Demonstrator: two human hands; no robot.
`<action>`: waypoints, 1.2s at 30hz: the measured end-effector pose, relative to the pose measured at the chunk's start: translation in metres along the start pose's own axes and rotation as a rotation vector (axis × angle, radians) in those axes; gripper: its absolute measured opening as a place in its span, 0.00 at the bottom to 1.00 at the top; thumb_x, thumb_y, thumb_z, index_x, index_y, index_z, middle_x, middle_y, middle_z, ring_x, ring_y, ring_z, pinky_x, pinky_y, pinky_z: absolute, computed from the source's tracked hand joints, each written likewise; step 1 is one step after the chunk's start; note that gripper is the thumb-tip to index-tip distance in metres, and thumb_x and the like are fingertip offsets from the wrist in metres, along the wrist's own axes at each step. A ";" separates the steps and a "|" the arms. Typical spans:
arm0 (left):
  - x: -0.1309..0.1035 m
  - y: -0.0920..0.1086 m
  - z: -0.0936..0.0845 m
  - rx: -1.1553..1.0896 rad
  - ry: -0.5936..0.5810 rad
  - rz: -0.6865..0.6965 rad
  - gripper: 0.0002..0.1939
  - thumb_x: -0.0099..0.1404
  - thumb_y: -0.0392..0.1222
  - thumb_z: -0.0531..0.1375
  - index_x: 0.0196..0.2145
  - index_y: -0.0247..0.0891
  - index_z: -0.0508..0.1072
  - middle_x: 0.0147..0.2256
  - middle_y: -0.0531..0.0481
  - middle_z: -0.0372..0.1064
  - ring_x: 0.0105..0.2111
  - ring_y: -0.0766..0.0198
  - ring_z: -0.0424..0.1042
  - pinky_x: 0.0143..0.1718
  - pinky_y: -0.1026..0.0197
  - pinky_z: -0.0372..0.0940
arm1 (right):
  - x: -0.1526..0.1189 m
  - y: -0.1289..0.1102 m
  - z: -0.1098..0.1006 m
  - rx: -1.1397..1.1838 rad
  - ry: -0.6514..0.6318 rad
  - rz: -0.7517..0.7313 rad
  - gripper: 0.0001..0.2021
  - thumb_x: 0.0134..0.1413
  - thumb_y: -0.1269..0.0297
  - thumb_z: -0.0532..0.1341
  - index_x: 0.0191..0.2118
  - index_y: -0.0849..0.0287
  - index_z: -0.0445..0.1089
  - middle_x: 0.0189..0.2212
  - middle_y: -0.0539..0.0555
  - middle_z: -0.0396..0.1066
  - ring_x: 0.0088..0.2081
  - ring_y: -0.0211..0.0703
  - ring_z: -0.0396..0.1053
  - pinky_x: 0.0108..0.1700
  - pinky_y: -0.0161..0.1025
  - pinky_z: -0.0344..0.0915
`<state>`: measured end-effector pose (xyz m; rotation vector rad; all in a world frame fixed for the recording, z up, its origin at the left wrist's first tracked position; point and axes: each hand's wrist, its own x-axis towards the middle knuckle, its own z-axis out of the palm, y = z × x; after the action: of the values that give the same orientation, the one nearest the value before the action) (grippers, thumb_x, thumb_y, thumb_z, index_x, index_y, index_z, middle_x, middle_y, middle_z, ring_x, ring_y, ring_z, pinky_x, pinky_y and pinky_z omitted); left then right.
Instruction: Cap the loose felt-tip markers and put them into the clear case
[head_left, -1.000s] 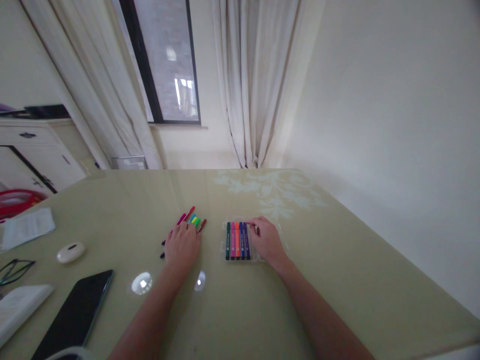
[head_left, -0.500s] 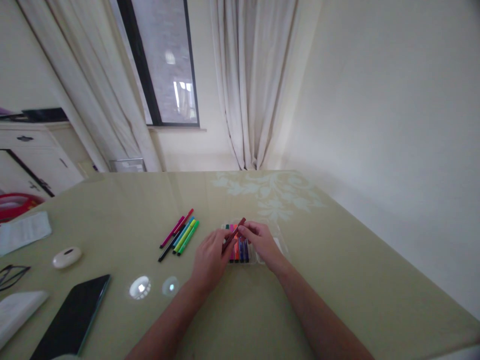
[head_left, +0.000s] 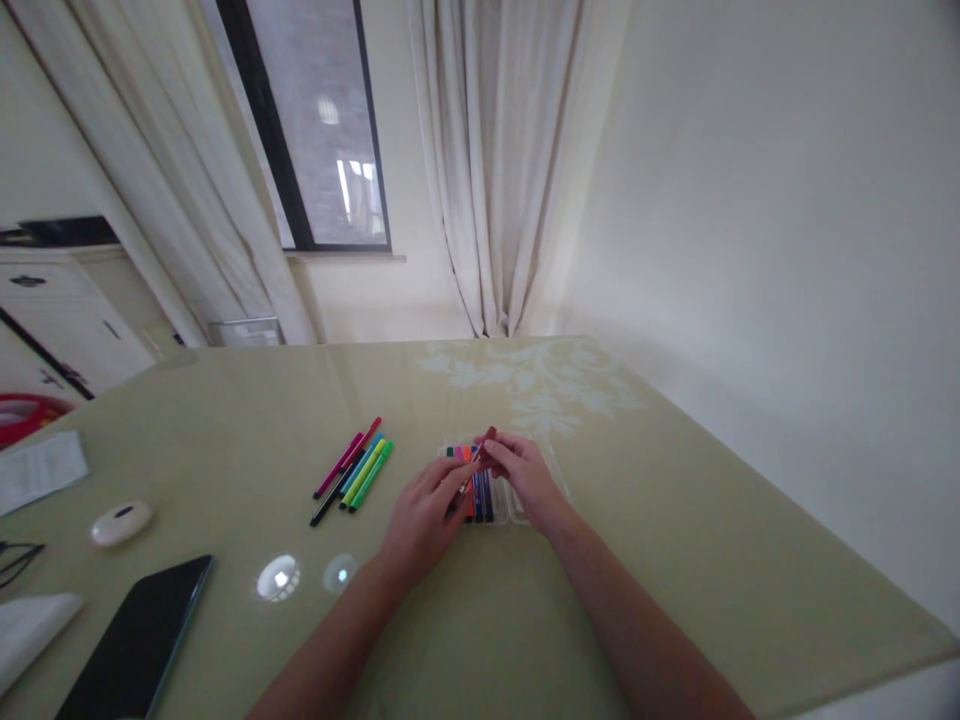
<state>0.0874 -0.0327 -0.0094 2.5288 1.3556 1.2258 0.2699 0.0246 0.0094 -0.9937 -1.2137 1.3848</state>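
Observation:
A brown felt-tip marker [head_left: 490,434] is held at a slant between my two hands. My left hand [head_left: 426,505] has its fingers closed on the lower part. At the upper end, my right hand [head_left: 526,476] pinches it between thumb and fingers. Beneath them lies an open clear plastic case [head_left: 501,518], partly covered by the hands. Several coloured markers [head_left: 481,497] lie side by side in its left half, among them orange and dark blue ones. Whether the brown marker's cap is on or off cannot be made out.
Left of the case lies a loose group of markers, including a green marker [head_left: 372,477] and a black marker [head_left: 327,506]. Farther left are a dark tablet or phone [head_left: 139,640], a white oval object [head_left: 121,524] and a pale paper [head_left: 41,470].
My hands have drawn closer together on the brown marker, and my left fingers now cover more of it. The whole view has shifted slightly.

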 end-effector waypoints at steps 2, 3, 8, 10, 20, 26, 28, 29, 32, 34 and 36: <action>-0.001 -0.003 -0.001 0.035 -0.066 0.030 0.21 0.73 0.43 0.59 0.62 0.45 0.68 0.56 0.43 0.73 0.55 0.52 0.72 0.57 0.48 0.68 | 0.004 -0.001 -0.007 -0.081 0.053 -0.012 0.18 0.50 0.51 0.67 0.40 0.60 0.81 0.31 0.55 0.80 0.32 0.44 0.75 0.32 0.37 0.63; -0.001 -0.004 -0.002 0.047 -0.103 0.038 0.22 0.72 0.44 0.60 0.62 0.45 0.68 0.57 0.42 0.72 0.56 0.51 0.72 0.57 0.47 0.68 | 0.006 -0.002 -0.012 -0.129 0.081 -0.015 0.17 0.51 0.52 0.66 0.40 0.61 0.80 0.30 0.55 0.79 0.31 0.44 0.75 0.32 0.37 0.64; -0.001 0.000 -0.003 0.053 -0.291 0.053 0.24 0.71 0.48 0.62 0.62 0.44 0.69 0.60 0.42 0.71 0.57 0.49 0.71 0.58 0.44 0.66 | 0.012 0.001 -0.029 -0.364 0.063 -0.066 0.12 0.55 0.57 0.61 0.32 0.60 0.77 0.27 0.53 0.77 0.31 0.44 0.75 0.35 0.39 0.69; -0.001 0.002 -0.002 0.053 -0.340 0.065 0.25 0.71 0.47 0.62 0.64 0.44 0.67 0.62 0.42 0.69 0.59 0.49 0.69 0.59 0.44 0.65 | 0.012 0.004 -0.031 -0.441 0.014 -0.094 0.12 0.57 0.58 0.59 0.32 0.59 0.78 0.28 0.53 0.78 0.32 0.44 0.76 0.36 0.38 0.70; -0.005 0.006 0.005 0.107 -0.412 0.053 0.28 0.73 0.45 0.60 0.68 0.48 0.62 0.66 0.45 0.64 0.63 0.50 0.64 0.62 0.44 0.61 | 0.004 0.005 -0.022 -0.734 0.042 -0.099 0.14 0.56 0.70 0.63 0.48 0.60 0.79 0.35 0.56 0.81 0.35 0.45 0.78 0.42 0.40 0.71; -0.007 0.008 0.007 0.138 -0.418 0.055 0.25 0.74 0.44 0.58 0.66 0.52 0.65 0.66 0.46 0.64 0.63 0.51 0.64 0.62 0.44 0.60 | 0.003 0.006 -0.021 -0.824 0.033 -0.147 0.15 0.54 0.73 0.64 0.48 0.60 0.76 0.33 0.52 0.77 0.29 0.39 0.71 0.35 0.35 0.67; -0.007 0.008 0.008 0.137 -0.411 0.057 0.25 0.74 0.44 0.58 0.66 0.52 0.64 0.66 0.46 0.63 0.63 0.51 0.63 0.63 0.44 0.60 | 0.003 0.008 -0.022 -0.848 0.031 -0.177 0.13 0.53 0.74 0.65 0.46 0.59 0.77 0.34 0.52 0.76 0.28 0.37 0.68 0.34 0.35 0.66; -0.007 0.008 0.008 0.136 -0.413 0.060 0.25 0.74 0.44 0.58 0.67 0.52 0.64 0.66 0.46 0.63 0.63 0.51 0.63 0.63 0.44 0.60 | 0.003 0.008 -0.023 -0.855 0.024 -0.192 0.12 0.53 0.74 0.65 0.44 0.59 0.78 0.35 0.52 0.76 0.28 0.37 0.68 0.34 0.35 0.66; -0.006 0.009 0.007 0.138 -0.422 0.060 0.25 0.74 0.44 0.58 0.66 0.51 0.65 0.65 0.45 0.64 0.63 0.50 0.64 0.62 0.44 0.60 | 0.004 0.009 -0.025 -0.867 -0.001 -0.218 0.11 0.53 0.74 0.65 0.42 0.58 0.79 0.35 0.52 0.75 0.29 0.37 0.67 0.36 0.36 0.66; -0.006 0.009 0.006 0.135 -0.417 0.061 0.25 0.74 0.44 0.57 0.66 0.51 0.64 0.65 0.45 0.64 0.63 0.51 0.64 0.62 0.44 0.60 | 0.003 0.008 -0.025 -0.890 0.006 -0.230 0.11 0.53 0.74 0.65 0.41 0.57 0.80 0.35 0.52 0.75 0.29 0.37 0.67 0.37 0.37 0.66; -0.006 0.010 0.005 0.131 -0.407 0.063 0.25 0.74 0.44 0.57 0.67 0.52 0.64 0.65 0.45 0.64 0.62 0.51 0.64 0.62 0.44 0.60 | 0.003 0.007 -0.025 -0.917 0.014 -0.242 0.10 0.54 0.73 0.65 0.41 0.56 0.80 0.36 0.53 0.75 0.29 0.38 0.67 0.38 0.37 0.67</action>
<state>0.0959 -0.0411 -0.0128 2.7232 1.2998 0.5907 0.2929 0.0316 -0.0016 -1.3887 -1.9423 0.5923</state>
